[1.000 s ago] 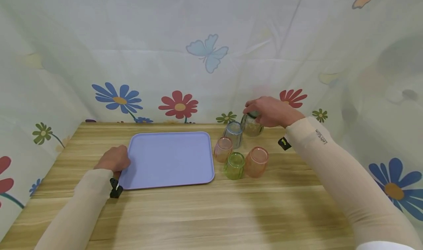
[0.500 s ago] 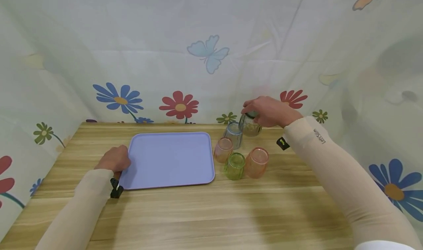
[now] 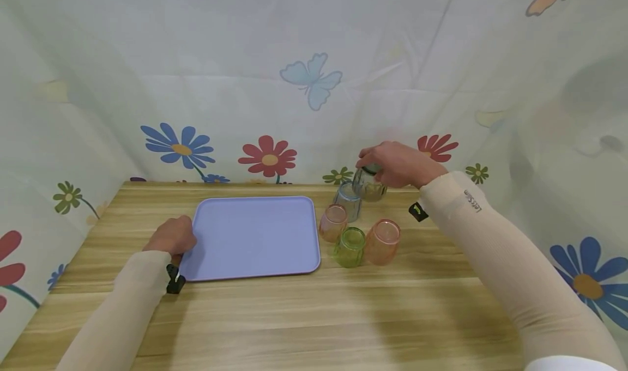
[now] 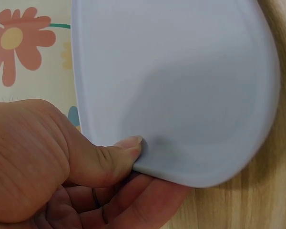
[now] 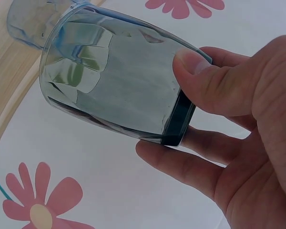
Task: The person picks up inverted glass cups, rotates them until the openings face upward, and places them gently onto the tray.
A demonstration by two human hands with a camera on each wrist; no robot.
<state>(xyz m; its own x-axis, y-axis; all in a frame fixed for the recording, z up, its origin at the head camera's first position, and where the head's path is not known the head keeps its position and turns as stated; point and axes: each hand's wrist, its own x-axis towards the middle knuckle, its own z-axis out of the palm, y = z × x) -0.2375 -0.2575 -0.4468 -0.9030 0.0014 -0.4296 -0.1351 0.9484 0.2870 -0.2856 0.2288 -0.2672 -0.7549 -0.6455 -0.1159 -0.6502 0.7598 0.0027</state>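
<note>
My left hand (image 3: 173, 236) pinches the left rim of the lavender tray (image 3: 255, 237); in the left wrist view the thumb (image 4: 109, 160) lies on top and the fingers curl below. At the back right, my right hand (image 3: 399, 164) grips a dark grey-green glass (image 5: 119, 76) by its thick base, its mouth pointing down. That glass overlaps the upside-down blue glass (image 3: 347, 207) in the head view. A pink glass (image 3: 332, 226), a green glass (image 3: 350, 254) and an orange glass (image 3: 382, 245) stand upside down in front, just right of the tray.
The wooden table (image 3: 294, 322) ends at the back against a white curtain (image 3: 221, 104) printed with flowers and butterflies. The curtain also hangs along both sides. The pink glass stands close to the tray's right edge.
My right hand has shifted slightly left with the grey-green glass, which now overlaps the blue glass more. My left hand keeps its hold on the tray; the other glasses have not moved.
</note>
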